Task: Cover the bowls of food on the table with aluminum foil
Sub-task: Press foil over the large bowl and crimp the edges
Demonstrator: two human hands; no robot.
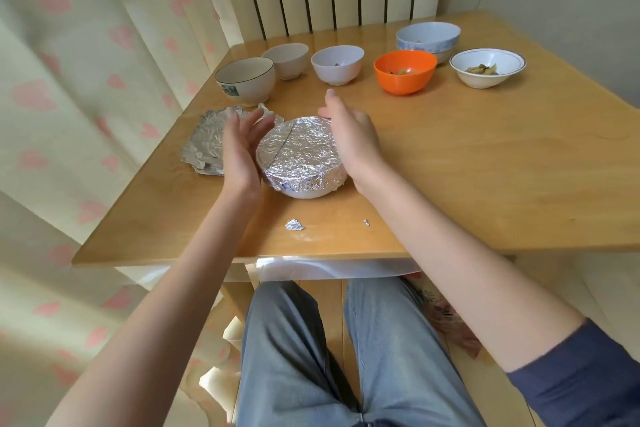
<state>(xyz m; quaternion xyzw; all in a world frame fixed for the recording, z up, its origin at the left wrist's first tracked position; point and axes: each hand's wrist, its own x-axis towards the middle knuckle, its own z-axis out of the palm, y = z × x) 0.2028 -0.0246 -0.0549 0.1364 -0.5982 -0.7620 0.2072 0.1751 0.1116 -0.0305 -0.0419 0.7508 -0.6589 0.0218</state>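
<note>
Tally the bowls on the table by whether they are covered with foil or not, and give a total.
Foil-covered bowl: 1
Uncovered bowls: 6, namely the dark-rimmed bowl, two plain white bowls, the orange bowl, the blue-patterned bowl and the wide white bowl
Total: 7

Light wood bench (467,163). Near the front, centre-left: white bowl wrapped in foil (300,156). Just left of it, a crumpled foil sheet (207,142) lies flat. Two small foil scraps (294,225) are seen near the front edge. Along the back: black-rimmed bowl (245,80), two white bowls (337,64), orange bowl (404,71), blue-patterned bowl (428,38), and a white bowl with food (486,68).
</note>
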